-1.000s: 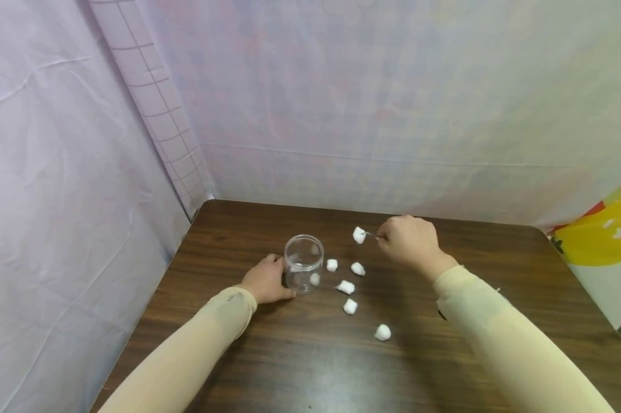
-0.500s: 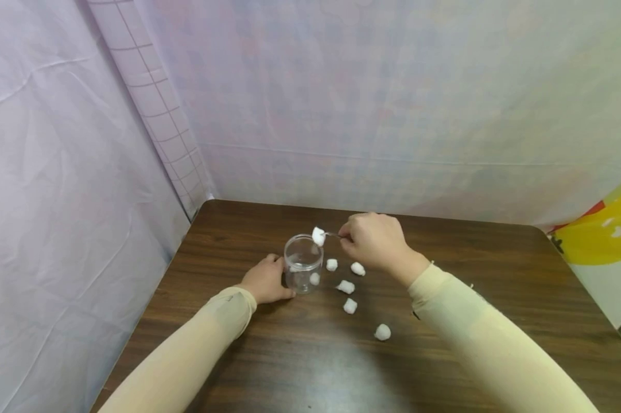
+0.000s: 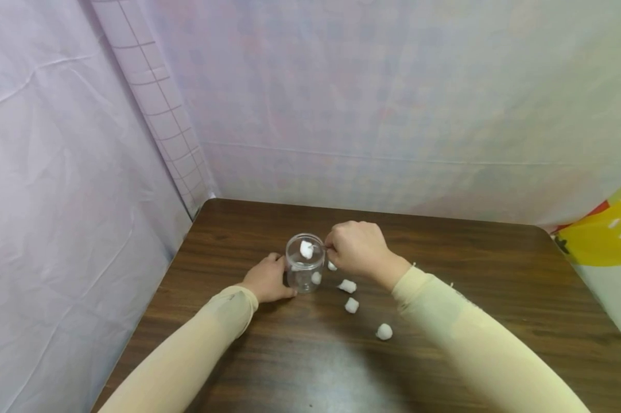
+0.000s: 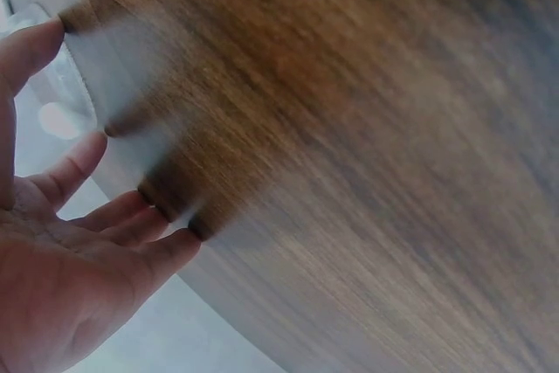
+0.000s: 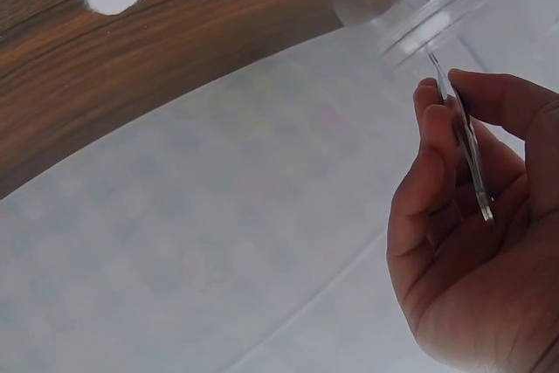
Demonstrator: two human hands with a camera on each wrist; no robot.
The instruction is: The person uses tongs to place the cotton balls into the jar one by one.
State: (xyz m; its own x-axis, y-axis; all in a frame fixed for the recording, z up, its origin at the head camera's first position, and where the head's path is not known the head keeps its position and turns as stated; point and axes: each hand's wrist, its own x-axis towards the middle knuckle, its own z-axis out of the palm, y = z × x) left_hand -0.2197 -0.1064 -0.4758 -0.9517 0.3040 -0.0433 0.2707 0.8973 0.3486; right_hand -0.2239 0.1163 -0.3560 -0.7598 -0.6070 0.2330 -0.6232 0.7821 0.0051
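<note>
My left hand point(image 3: 267, 280) holds the clear jar point(image 3: 305, 281) low at its left side, thumb in front. In the left wrist view, its fingers are spread with fingertips down at the brown tabletop point(image 4: 367, 172). My right hand point(image 3: 359, 248) pinches metal tweezers point(image 5: 467, 141) between thumb and fingers. A white cotton ball point(image 3: 306, 249) at the tweezer tips overlaps the jar's mouth in the head view. Low in the jar shows another cotton ball point(image 3: 316, 278). Right of the jar, loose cotton balls point(image 3: 347, 285) lie on the table, one partly behind my right hand.
Nearer the front of the wooden table point(image 3: 496, 258) sits a cotton ball point(image 3: 384, 331), with another point(image 3: 352, 305) behind it. A pale curtain point(image 3: 372, 115) hangs along the back edge, and white cloth point(image 3: 62, 201) hangs at the left. Something yellow point(image 3: 605, 235) is beyond the right edge.
My right hand has moved left with the tweezers, carrying the cotton ball from over the table to the jar's mouth. The left hand and jar have stayed in place.
</note>
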